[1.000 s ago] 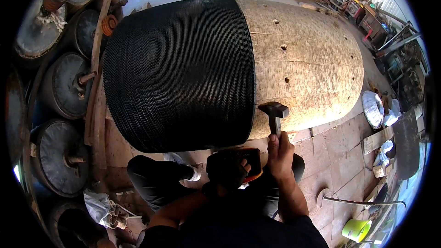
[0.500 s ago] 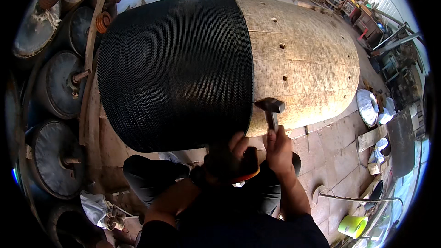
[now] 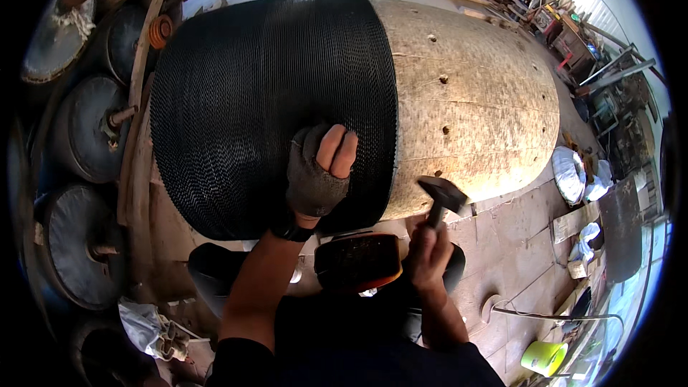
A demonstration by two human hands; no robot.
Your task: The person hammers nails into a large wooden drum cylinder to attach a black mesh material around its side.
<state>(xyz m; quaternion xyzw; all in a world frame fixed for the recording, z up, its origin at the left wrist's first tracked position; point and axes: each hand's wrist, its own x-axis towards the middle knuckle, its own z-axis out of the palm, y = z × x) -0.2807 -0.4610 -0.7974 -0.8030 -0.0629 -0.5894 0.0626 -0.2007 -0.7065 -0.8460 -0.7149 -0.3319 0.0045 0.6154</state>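
Note:
A large drum lies across in front of me. Its left part wears a black covering of fine, jagged rows (image 3: 236, 100); its right part is bare, light-brown wood (image 3: 487, 93) with small dark holes. My left hand (image 3: 319, 172), in a dark grey fingerless glove, is over the black covering near its right edge. Its fingers are curled, and what they hold, if anything, is hidden. My right hand (image 3: 430, 254) grips a hammer (image 3: 446, 195) by the handle, its head raised by the wood's near side. Between my knees sits a dark box with an orange rim (image 3: 396, 276).
Several dark rollers (image 3: 89, 247) with projecting axles line the left, beside long wooden beams (image 3: 136, 143). At the right are a white wrapped coil (image 3: 571, 172), a thin stand (image 3: 559, 312) and a yellow-green bucket (image 3: 543, 358). Tools and machinery crowd the far right.
My left hand has risen from the box area onto the black covering. The hammer has drawn back from the covering's edge, downward and right, and its head has tilted.

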